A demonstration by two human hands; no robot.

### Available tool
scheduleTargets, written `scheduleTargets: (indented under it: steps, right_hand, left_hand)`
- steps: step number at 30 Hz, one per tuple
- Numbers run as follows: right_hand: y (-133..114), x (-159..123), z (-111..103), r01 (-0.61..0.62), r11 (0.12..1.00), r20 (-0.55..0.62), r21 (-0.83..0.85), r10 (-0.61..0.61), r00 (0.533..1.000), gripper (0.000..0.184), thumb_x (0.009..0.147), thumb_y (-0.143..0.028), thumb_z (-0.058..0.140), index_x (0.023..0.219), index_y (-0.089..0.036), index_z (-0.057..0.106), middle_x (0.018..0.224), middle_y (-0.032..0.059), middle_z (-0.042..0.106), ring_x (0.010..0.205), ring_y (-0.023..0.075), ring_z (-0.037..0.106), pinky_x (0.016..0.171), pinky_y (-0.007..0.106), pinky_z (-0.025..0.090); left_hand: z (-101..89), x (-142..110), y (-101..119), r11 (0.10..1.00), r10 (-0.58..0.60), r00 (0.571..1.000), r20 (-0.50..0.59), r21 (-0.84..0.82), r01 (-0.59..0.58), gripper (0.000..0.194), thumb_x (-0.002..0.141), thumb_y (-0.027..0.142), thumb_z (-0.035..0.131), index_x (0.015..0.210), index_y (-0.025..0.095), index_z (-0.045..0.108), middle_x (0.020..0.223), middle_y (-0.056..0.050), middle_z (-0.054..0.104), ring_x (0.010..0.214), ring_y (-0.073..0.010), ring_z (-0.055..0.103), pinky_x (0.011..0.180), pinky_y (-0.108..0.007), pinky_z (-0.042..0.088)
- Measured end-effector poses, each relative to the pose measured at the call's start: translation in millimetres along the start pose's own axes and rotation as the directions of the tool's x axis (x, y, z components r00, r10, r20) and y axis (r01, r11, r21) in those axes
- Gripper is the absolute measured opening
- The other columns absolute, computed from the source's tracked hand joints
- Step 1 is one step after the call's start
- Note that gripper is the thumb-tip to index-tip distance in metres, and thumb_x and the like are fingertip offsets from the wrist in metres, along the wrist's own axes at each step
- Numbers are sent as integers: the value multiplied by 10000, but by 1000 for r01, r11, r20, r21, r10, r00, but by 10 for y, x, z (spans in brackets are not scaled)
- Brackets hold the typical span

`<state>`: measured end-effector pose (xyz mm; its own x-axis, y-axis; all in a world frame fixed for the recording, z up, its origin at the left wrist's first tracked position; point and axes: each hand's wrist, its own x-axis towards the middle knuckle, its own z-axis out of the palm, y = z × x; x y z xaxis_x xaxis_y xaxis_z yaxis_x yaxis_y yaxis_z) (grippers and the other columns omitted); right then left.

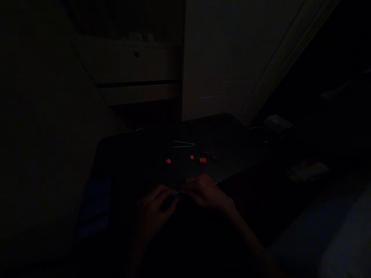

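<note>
The picture is very dark. My left hand (156,206) and my right hand (204,191) meet low in the middle, near the front of a dark table (226,127). Fingers of both are closed around a small pale bluish piece (176,194), whose kind I cannot make out. Beyond them lies a pair of thin metal tweezers (184,145), points to the right. Nearer to my hands are a small orange lump (168,161), a tiny orange-pink piece (191,157) and a red block-like piece (203,160). A dim purple piece (214,158) rests beside the red one.
Behind the table stand a drawer unit with a drawer front (136,65) and a pale panel (214,69). A blue object (95,204) is at the left. To the right are a whitish box (277,122) and pale fabric (344,235).
</note>
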<state>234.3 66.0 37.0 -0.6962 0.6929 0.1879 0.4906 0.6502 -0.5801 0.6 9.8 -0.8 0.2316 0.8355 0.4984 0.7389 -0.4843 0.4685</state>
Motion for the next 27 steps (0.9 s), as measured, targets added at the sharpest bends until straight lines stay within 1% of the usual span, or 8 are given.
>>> scheduleTargets:
  steps: [5,9,12,15,18,21,23,27]
  right_hand:
    - [-74,4,-101,34,999,72,-29,-32,997,165,992,-105,684,944,-213,800,878,11,767,782,161,676,671,276,356]
    - [-108,5,-155,47,998,111,-41,-42,993,153,975,-110,712,882,-207,785,838,3,750,768,164,669,672,281,347]
    - [-85,-6,-119,26,999,69,-23,-24,997,152,1005,-120,696,952,-207,809,840,5,742,741,151,655,667,271,359]
    - [-21,-33,-48,8,1000,14,0,-8,1000,173,1026,-127,679,1031,-216,827,873,12,749,755,148,661,672,259,382]
    - [60,-68,8,13,998,-2,57,-13,1000,178,1037,-150,687,1078,-230,840,891,14,758,768,148,673,678,252,401]
    - [131,-94,41,22,994,-2,106,-22,1000,183,1050,-178,691,1130,-235,845,903,16,763,773,146,682,688,250,420]
    - [163,-103,60,26,991,-15,128,-24,1000,185,1059,-196,687,1145,-231,847,914,21,766,775,146,683,688,250,426]
    - [204,-116,109,56,987,-85,148,-44,995,192,1071,-220,677,1148,-219,854,891,33,750,759,152,664,678,256,423]
  left_hand:
    - [-5,6,-3,1000,3,1000,0,-14,-3,128,993,303,707,1092,273,783,1020,4,788,877,-164,789,756,-255,618]
    - [-3,5,-7,1000,18,1000,11,-22,-18,115,992,291,713,1087,268,775,1017,6,782,866,-162,786,722,-251,605]
    - [-6,-3,-8,1000,10,1000,5,-15,-10,115,990,296,719,1084,268,778,1007,6,778,847,-160,781,701,-250,599]
    - [-9,-8,-5,1000,-6,1000,10,-13,6,120,992,309,715,1086,273,781,1014,1,781,871,-167,784,732,-255,609]
    - [-10,-1,2,1000,-21,999,32,-18,21,127,982,304,720,1089,283,785,1013,4,788,873,-164,784,737,-248,610]
    - [-9,8,10,999,-30,999,14,-31,30,118,959,290,737,1063,283,790,1002,13,791,853,-160,784,721,-245,610]
    - [-8,11,14,998,-32,999,6,-51,32,119,952,279,741,1060,282,789,991,19,788,841,-157,781,718,-244,608]
    - [-15,14,19,998,-25,1000,11,-59,25,110,960,274,735,1057,281,786,994,17,792,846,-159,783,729,-245,605]
